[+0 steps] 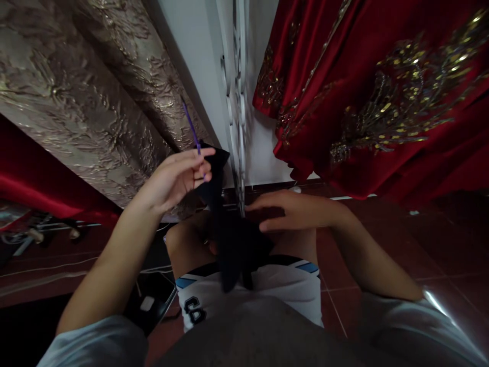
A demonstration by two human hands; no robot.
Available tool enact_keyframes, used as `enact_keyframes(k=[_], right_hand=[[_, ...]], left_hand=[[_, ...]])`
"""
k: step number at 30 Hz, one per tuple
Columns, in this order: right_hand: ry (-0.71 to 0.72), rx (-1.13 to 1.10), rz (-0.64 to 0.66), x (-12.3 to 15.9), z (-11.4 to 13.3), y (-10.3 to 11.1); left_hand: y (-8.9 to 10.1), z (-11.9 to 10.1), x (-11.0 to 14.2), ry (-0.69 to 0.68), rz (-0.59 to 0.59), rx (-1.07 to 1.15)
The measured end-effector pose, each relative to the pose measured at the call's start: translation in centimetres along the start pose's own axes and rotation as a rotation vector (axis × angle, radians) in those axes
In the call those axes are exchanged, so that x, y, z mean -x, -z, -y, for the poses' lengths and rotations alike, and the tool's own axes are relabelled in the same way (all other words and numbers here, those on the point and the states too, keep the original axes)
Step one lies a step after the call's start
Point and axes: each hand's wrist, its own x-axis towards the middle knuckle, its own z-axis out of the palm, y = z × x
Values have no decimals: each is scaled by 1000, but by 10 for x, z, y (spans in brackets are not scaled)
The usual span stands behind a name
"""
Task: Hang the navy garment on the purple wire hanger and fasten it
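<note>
My left hand (179, 176) is raised over my left knee, closed on a thin purple stick (191, 124) with a dark tip. The stick slants up and to the left past my fingers; its exact kind is not clear. Dark cloth (239, 239) drapes across my lap and between my thighs, and a corner of it rises just behind my left hand. Whether those fingers also hold the cloth cannot be made out. Over my right thigh, my right hand (292, 209) hovers beside the cloth with its fingers stretched out and nothing visible in them.
A patterned beige curtain (87, 97) hangs at the left, and a red cloth with gold sequins (382, 112) at the right. Between them stands a white metal lattice (239, 92). Cables (69, 270) and a black case-like object (156, 290) lie on the red tile floor (351, 265).
</note>
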Motion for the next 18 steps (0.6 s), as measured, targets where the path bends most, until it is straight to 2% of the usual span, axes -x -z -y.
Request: enact_keyframes(k=[1, 3, 6, 8, 10, 12, 14, 16, 18], right_hand=[[11, 34, -49, -6, -12, 4], [32, 131, -229, -19, -41, 15], [48, 217, -509, -35, -84, 28], [56, 175, -522, -42, -99, 30], [8, 53, -421, -45, -102, 31], [-62, -98, -395, -45, -95, 33], [-75, -211, -517, -47, -85, 41], [-31, -239, -668, -56, -75, 57], [45, -128, -819, -71, -68, 79]], left_hand=[[6, 3, 7, 38, 34, -47], [19, 4, 22, 87, 171, -174], [38, -1, 36, 73, 392, -399], [46, -3, 36, 17, 389, -487], [50, 0, 29, -71, 245, -506], [49, 7, 18, -176, -11, -456], [41, 13, 7, -314, -304, -404], [26, 16, 2, -477, -591, -437], [7, 18, 2, -643, -777, -542]])
